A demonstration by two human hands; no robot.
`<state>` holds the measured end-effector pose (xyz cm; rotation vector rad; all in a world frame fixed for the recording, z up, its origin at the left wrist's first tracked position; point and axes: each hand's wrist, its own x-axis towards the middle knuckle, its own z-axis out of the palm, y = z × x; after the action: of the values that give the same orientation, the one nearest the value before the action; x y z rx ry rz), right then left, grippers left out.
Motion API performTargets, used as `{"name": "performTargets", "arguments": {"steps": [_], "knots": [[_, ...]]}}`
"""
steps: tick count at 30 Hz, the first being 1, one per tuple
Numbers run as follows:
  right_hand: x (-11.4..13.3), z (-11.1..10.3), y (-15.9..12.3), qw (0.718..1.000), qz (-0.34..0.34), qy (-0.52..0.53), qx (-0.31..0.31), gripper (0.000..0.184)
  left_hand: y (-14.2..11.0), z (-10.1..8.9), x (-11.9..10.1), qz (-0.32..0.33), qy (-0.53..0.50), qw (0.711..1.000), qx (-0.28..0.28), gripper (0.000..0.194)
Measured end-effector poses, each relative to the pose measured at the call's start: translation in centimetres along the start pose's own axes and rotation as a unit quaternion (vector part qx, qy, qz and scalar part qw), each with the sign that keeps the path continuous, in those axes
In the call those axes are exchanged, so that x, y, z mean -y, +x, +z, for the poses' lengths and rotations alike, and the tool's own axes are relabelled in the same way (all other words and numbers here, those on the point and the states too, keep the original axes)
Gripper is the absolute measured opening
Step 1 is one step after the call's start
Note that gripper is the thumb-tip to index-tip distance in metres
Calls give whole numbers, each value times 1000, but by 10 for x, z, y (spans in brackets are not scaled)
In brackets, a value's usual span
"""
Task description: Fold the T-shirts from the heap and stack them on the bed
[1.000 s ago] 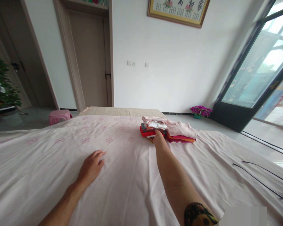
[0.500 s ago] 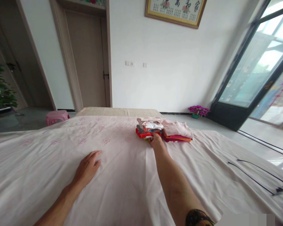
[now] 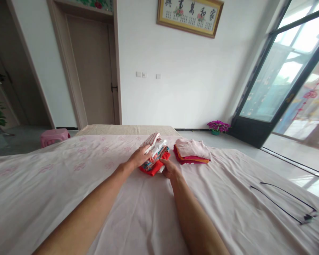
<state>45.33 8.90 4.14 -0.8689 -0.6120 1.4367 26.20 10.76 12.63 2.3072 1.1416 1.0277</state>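
From where I stand, taking twelve o'clock as straight ahead of the person, the stack of folded cloth (image 3: 159, 155) sits at twelve, on or just above the pale pink sheet (image 3: 133, 219); I can't tell which. The left hand (image 3: 139, 156) clasps it from the nine o'clock side, fingers along the striped piece (image 3: 150, 142) on top. The right hand (image 3: 170, 168) grips the lower edge at about four, thumb against the red piece (image 3: 154, 168), other fingers mostly hidden. Held from opposite sides, the loose layers are probably being kept from sliding apart. The stack tilts; its long axis and layers run roughly eight to two, with folded edges facing six. A second pile (image 3: 192, 148) lies apart at one o'clock, perhaps so the two don't mix. Glasses (image 3: 307, 217) rest well clear, towards three.
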Motion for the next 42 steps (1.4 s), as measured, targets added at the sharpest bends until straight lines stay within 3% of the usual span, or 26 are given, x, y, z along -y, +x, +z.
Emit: {"name": "performTargets", "arguments": {"steps": [2,4,9,11,14,16,19,21,23,26,29,31,32,34,36,39,42], "knots": [[-1,3,-6,1000,2,9,24,25,-10,11,-4,5,10,1000,-9,47],[-2,15,-11,999,2,20,38,27,-26,5,-11,36,48,998,-36,47],[-17,66,-29,986,30,-30,159,28,-57,-50,-48,96,219,960,-143,44],[-28,84,-37,971,57,-148,177,27,-71,-66,-51,88,254,955,-127,41],[-41,95,-45,911,55,-396,97,26,-100,-70,-28,37,251,965,-61,39],[-44,91,-46,872,6,-490,23,32,-119,-68,-3,1,233,970,-76,41],[-43,84,-46,827,-114,-549,-40,36,-135,-71,27,-28,158,979,-125,41],[-42,86,-49,802,-199,-561,-51,33,-137,-80,35,-74,83,987,-119,39],[-41,96,-56,803,-268,-531,-33,33,-133,-89,37,-135,6,982,-134,37],[-40,122,-73,804,-367,-466,37,33,-130,-100,36,-190,-186,934,-239,40],[-39,147,-89,780,-419,-448,123,31,-138,-108,46,-194,-409,820,-349,39],[-43,157,-96,747,-416,-491,167,31,-154,-114,62,-212,-452,766,-405,34],[-46,159,-97,732,-409,-516,175,32,-164,-118,72,-233,-435,758,-426,34],[-53,159,-95,710,-399,-554,172,35,-185,-123,93,-275,-343,782,-441,40],[-59,156,-91,711,-400,-557,154,38,-204,-125,108,-273,-185,839,-434,44],[-63,154,-86,744,-390,-531,115,39,-215,-119,109,-168,36,910,-377,38],[-61,154,-87,768,-371,-512,101,27,-206,-107,88,-50,111,947,-296,32]]}}
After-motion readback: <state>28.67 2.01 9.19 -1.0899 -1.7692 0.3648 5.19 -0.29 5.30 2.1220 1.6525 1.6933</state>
